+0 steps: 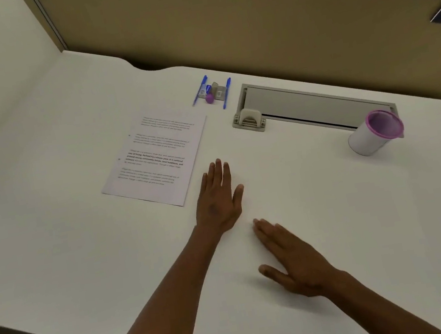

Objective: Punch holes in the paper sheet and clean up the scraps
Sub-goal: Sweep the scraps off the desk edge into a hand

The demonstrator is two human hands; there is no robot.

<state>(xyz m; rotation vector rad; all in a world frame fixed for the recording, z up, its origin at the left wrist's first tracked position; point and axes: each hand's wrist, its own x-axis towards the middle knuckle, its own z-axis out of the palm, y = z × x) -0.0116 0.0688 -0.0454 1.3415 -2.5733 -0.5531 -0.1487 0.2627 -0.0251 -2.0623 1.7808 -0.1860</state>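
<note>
Now both hands are lying flat with straight fingers, holding nothing; the left hand [218, 196] is nearer to the paper sheet [154, 160], just left, while the hole punch [249, 120] is sitting farther, beyond the right hand [291, 256].

Two blue pens [200, 90] [227, 93] lie on the white desk [49, 222] at its far edge, flanking a purple eraser [209, 98] and small boxes [217, 91]. A tan partition [219, 22] stands behind the desk.
</note>
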